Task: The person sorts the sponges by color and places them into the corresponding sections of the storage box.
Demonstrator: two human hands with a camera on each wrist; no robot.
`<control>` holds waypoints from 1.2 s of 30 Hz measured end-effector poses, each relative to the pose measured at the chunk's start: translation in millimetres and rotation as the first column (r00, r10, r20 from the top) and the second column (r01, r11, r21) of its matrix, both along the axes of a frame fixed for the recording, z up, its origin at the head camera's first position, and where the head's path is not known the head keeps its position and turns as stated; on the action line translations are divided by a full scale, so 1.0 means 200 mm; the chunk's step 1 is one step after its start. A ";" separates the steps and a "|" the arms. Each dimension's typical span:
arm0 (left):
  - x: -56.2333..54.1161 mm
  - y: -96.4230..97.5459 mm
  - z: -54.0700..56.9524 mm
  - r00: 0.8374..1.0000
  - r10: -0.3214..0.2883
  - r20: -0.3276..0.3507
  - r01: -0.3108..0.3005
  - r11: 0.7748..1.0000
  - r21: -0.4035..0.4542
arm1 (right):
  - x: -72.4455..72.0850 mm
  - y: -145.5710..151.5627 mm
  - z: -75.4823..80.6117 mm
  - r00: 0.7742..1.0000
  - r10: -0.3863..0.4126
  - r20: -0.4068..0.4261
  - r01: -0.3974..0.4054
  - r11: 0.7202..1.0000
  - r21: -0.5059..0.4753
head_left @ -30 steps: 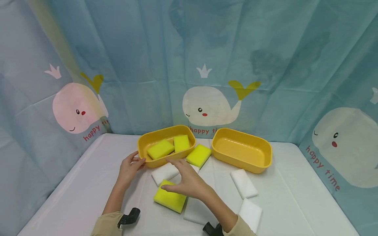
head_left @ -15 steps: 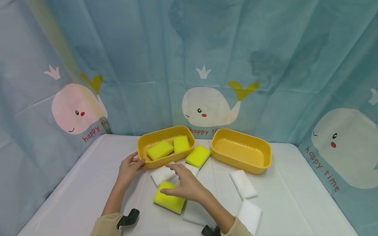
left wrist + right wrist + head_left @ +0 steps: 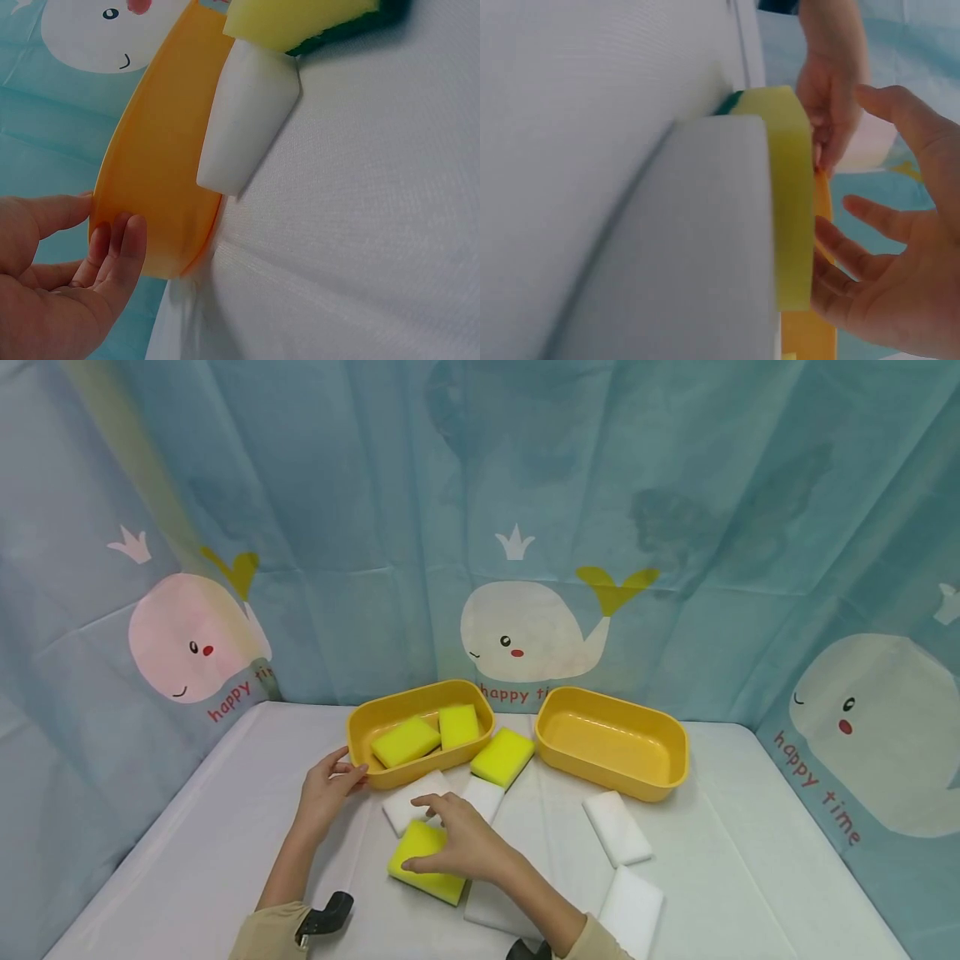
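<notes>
My left hand (image 3: pixel 324 797) grips the near left corner of a yellow plastic basin (image 3: pixel 416 768); in the left wrist view its thumb and fingers lie on either side of the basin's end. Two yellow sponges (image 3: pixel 406 741) lie inside that basin. Fingers spread, my right hand (image 3: pixel 468 843) hovers over another yellow sponge (image 3: pixel 426 887) on the table, partly hiding it. In the right wrist view this sponge (image 3: pixel 791 202) shows a green underside, and nothing is held in the hand. A white sponge block (image 3: pixel 405 806) lies between that sponge and the basin.
A second yellow basin (image 3: pixel 611 735), with nothing in it, stands at the back right. One yellow sponge (image 3: pixel 504 757) lies between the basins. Several white blocks are spread over the white table, including one (image 3: pixel 618 828) at right. A whale-print curtain (image 3: pixel 360 610) hangs behind.
My right hand has moved down and slightly left, nearer the yellow sponge in front of the basin. The left hand keeps its place at the basin's corner.
</notes>
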State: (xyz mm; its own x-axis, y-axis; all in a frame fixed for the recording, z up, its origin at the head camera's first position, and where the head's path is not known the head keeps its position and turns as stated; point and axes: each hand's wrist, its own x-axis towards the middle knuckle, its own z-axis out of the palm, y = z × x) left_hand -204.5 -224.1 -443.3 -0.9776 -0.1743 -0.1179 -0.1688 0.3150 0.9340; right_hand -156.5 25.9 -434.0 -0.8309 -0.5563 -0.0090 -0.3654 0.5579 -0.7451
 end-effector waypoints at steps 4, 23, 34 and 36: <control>0.00 0.00 0.00 1.000 -0.005 -0.006 0.005 1.000 0.003 | 0.01 -0.01 -0.01 1.000 0.001 0.012 -0.002 0.999 0.048; 0.00 0.01 0.01 1.000 -0.006 0.018 0.006 1.000 -0.003 | 0.04 -0.02 -0.03 0.999 0.050 -0.015 -0.045 0.973 0.227; 0.01 0.01 0.02 1.000 -0.011 0.013 0.011 1.000 -0.007 | 0.00 -0.01 -0.10 0.994 0.089 -0.061 -0.076 0.980 0.182; 0.01 0.00 0.02 1.000 -0.011 0.011 0.011 1.000 -0.009 | -0.02 -0.01 -0.12 0.991 0.104 -0.085 -0.088 0.981 0.171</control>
State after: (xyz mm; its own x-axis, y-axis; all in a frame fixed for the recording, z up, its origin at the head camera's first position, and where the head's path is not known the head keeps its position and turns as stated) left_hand -202.4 -223.3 -439.2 -0.9780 -0.1649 -0.1275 -0.1759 0.3251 0.9292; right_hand -159.6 24.1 -458.9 -0.7752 -0.6308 -0.0336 -0.4866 0.6303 -0.6049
